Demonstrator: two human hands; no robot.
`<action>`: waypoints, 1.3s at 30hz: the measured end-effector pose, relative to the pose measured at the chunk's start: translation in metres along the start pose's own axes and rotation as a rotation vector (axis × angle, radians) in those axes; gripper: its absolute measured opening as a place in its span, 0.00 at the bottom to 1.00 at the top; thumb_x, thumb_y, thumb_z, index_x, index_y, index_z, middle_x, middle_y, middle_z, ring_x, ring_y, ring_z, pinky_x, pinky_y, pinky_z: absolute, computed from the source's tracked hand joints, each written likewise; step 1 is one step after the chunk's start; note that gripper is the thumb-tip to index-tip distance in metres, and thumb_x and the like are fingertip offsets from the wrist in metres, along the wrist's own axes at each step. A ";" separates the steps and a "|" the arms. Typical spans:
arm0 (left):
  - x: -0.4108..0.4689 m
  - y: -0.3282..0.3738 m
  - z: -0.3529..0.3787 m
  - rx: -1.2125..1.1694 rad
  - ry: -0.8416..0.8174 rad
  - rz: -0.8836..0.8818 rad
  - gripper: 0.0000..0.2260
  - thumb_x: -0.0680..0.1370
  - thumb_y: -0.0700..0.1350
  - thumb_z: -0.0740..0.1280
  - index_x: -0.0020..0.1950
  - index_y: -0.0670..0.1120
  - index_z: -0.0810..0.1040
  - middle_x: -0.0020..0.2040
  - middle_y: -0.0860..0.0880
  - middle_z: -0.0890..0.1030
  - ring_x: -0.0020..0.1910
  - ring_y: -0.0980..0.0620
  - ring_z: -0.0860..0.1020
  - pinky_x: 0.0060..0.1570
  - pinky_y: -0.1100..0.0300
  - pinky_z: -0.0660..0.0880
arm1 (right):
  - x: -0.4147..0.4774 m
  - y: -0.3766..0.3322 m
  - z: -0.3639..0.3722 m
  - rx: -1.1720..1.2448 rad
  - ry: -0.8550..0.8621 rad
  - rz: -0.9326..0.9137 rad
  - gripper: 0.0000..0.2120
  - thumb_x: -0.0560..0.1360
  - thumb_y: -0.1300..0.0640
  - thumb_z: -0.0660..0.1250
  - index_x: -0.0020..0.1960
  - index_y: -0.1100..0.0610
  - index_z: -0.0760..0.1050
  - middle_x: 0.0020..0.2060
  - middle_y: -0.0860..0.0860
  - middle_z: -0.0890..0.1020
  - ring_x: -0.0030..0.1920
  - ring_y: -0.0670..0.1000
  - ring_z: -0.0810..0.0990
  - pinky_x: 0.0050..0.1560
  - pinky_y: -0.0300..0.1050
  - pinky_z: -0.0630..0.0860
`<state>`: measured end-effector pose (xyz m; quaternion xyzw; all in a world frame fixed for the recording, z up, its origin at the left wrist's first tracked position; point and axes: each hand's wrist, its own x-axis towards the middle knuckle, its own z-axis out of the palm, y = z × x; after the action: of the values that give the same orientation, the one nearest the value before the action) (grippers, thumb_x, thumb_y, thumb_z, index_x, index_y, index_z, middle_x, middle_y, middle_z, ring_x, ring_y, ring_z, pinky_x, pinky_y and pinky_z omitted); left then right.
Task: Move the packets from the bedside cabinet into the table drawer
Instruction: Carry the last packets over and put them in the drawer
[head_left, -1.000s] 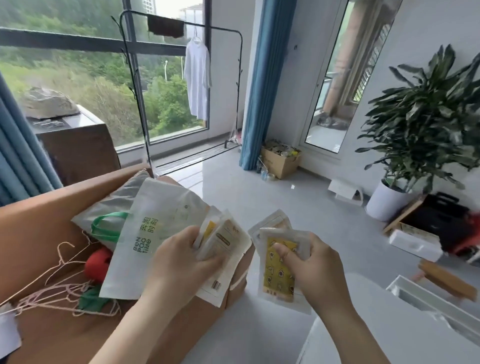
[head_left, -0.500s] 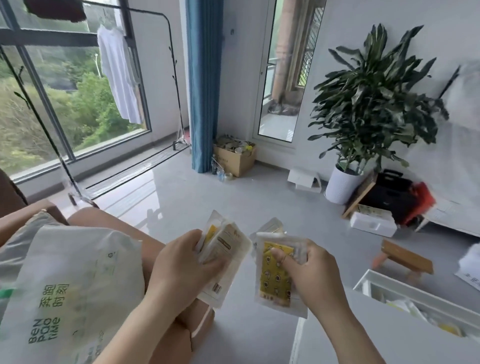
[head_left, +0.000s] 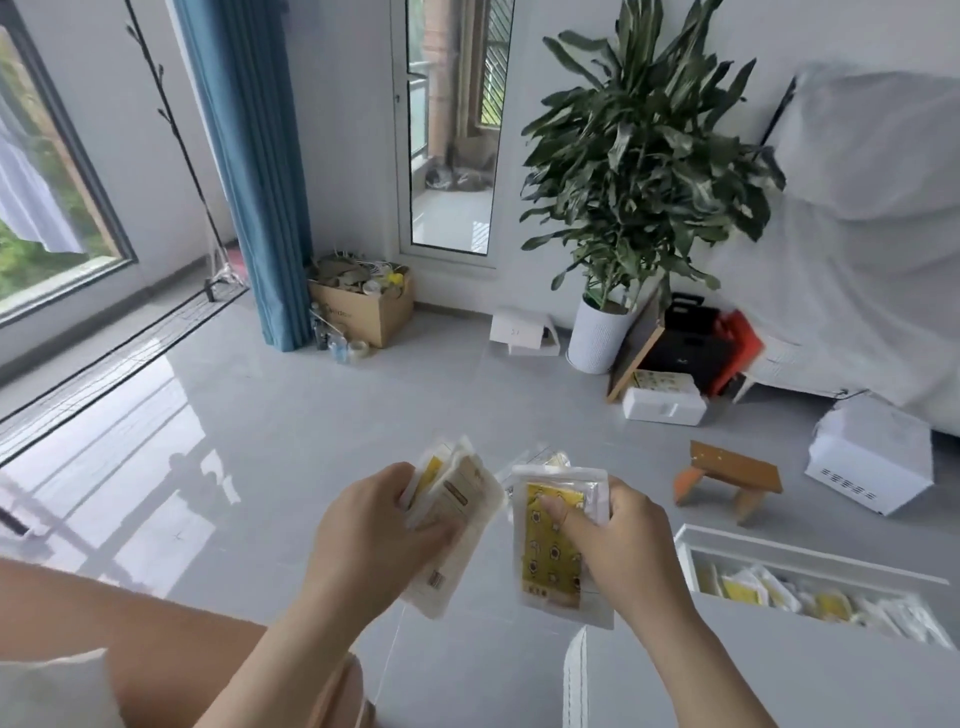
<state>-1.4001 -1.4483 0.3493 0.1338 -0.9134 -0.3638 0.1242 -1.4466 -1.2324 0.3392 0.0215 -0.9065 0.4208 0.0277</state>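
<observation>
My left hand grips a small stack of white packets, held upright at chest height over the floor. My right hand pinches another stack whose front packet is clear plastic with a yellow patterned card inside. To the lower right, the white table drawer stands open with several similar packets lying in it. The grey table top runs below the drawer.
A brown surface sits at the lower left. On the grey floor are a small wooden stool, white boxes, a potted plant and a cardboard box by the blue curtain.
The view has swung right, away from the brown surface and its bags. The open drawer has come further into view. Both hands still hold their packets the same way.
</observation>
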 end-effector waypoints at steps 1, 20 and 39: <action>0.019 -0.001 0.003 0.000 -0.024 0.014 0.19 0.66 0.49 0.71 0.33 0.46 0.60 0.28 0.52 0.65 0.28 0.52 0.61 0.28 0.59 0.59 | 0.013 0.000 0.004 -0.010 0.013 0.020 0.11 0.70 0.41 0.72 0.39 0.48 0.76 0.33 0.43 0.81 0.36 0.42 0.79 0.31 0.36 0.72; 0.296 0.051 0.158 0.092 -0.435 0.229 0.12 0.68 0.48 0.71 0.36 0.46 0.69 0.31 0.49 0.74 0.30 0.51 0.69 0.29 0.58 0.63 | 0.222 0.094 0.019 -0.006 0.213 0.422 0.13 0.69 0.41 0.72 0.38 0.50 0.76 0.31 0.44 0.81 0.35 0.43 0.79 0.31 0.35 0.70; 0.529 0.166 0.359 0.203 -0.718 0.494 0.14 0.69 0.49 0.70 0.36 0.45 0.66 0.30 0.50 0.70 0.30 0.49 0.67 0.29 0.58 0.61 | 0.436 0.191 -0.023 0.002 0.357 0.684 0.14 0.71 0.41 0.70 0.46 0.51 0.78 0.35 0.44 0.82 0.38 0.41 0.79 0.35 0.33 0.70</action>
<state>-2.0352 -1.2829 0.2807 -0.2114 -0.9344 -0.2551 -0.1312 -1.8927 -1.0981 0.2381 -0.3555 -0.8419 0.4037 0.0432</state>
